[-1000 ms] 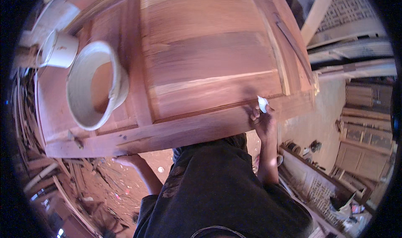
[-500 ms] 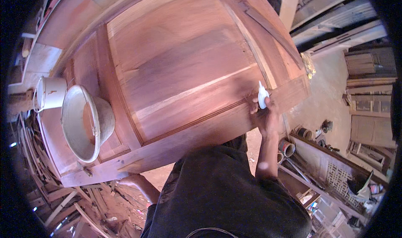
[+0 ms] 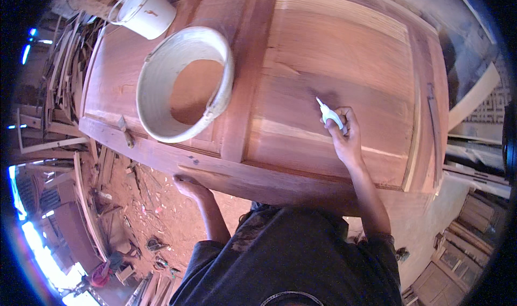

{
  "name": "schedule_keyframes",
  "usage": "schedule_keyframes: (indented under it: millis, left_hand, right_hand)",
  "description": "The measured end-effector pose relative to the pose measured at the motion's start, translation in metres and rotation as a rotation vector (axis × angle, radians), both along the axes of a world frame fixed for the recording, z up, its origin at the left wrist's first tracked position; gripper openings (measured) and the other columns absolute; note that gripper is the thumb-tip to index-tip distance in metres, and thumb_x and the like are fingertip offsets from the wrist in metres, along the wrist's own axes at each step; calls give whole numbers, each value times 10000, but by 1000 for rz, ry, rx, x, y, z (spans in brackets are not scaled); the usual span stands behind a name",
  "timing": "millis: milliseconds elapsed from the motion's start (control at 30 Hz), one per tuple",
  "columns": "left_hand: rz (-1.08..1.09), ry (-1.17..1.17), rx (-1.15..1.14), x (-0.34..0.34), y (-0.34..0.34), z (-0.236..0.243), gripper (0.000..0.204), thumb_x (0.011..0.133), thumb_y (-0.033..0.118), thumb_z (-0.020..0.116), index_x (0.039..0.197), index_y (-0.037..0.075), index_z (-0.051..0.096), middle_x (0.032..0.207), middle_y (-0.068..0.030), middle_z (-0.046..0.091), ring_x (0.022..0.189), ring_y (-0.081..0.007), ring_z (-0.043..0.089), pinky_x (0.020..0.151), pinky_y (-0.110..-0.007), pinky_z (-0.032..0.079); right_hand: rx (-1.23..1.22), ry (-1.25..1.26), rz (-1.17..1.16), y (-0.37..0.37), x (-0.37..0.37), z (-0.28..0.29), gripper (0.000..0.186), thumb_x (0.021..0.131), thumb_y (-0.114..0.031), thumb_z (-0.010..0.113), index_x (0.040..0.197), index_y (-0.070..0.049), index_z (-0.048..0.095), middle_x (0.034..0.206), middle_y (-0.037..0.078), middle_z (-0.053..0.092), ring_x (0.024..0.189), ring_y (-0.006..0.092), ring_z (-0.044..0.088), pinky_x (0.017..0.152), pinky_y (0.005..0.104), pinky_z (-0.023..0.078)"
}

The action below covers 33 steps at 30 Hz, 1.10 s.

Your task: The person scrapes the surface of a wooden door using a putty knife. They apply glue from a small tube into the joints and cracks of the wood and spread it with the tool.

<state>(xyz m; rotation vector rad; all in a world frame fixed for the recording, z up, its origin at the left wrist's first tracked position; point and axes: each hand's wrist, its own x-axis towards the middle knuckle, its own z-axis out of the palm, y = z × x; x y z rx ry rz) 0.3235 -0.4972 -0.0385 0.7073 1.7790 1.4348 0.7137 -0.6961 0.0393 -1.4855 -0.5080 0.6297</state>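
A small white squeeze bottle with a pointed nozzle [image 3: 329, 113] is in my right hand [image 3: 346, 131], fingers wrapped round it. Its tip points up and left, above the large panel of a reddish-brown wooden door [image 3: 318, 169] lying flat before me. My left hand [image 3: 193, 187] is low beside the door's near edge; its fingers are partly hidden, and I cannot tell whether it touches the wood. On the door's left part stands a large pale bucket [image 3: 148, 99] with brown powder [image 3: 196, 90] at its bottom.
A smaller white bucket [image 3: 148, 12] stands behind the large one. A brush-like tool [image 3: 126, 132] lies near the door's left front edge, and a long dark tool [image 3: 432, 134] on its right side. Wood offcuts [image 3: 67, 74] are stacked at the left. Scraps litter the earthen floor [image 3: 161, 209].
My right hand has carried the white bottle from the door's near right corner to above its panel. My view has turned left, and the left hand appears further right along the near edge.
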Motion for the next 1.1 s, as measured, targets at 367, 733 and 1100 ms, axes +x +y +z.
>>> schedule_keyframes:
  millis: [367, 733, 1100]
  left_hand:
    - [62, -89, 91, -5, -2, -8, 459, 1027, 316, 341, 1101, -60, 592, 1012, -153, 635, 911, -266, 615, 881, -394, 503]
    - [15, 104, -110, 4, -1, 12, 540, 1036, 330, 381, 1322, -125, 445, 1330, -155, 478, 1180, -207, 451, 1086, -330, 311]
    - [44, -48, -77, 14, -2, 20, 570, 1042, 367, 356, 1362, -103, 393, 1394, -156, 421, 1270, -214, 412, 1127, -346, 274]
  right_hand:
    - [-354, -511, 37, 96, 6, -7, 240, 877, -198, 698, 989, -25, 576, 813, 122, 621, 724, 203, 571, 616, 336, 463]
    - [-465, -546, -54, 120, 2, -24, 286, 830, -215, 720, 1017, -34, 600, 753, 148, 610, 677, 244, 567, 581, 391, 456]
    - [-445, -758, -80, 121, 3, -32, 207, 860, -199, 704, 942, -33, 611, 711, 108, 558, 694, 206, 489, 602, 362, 409]
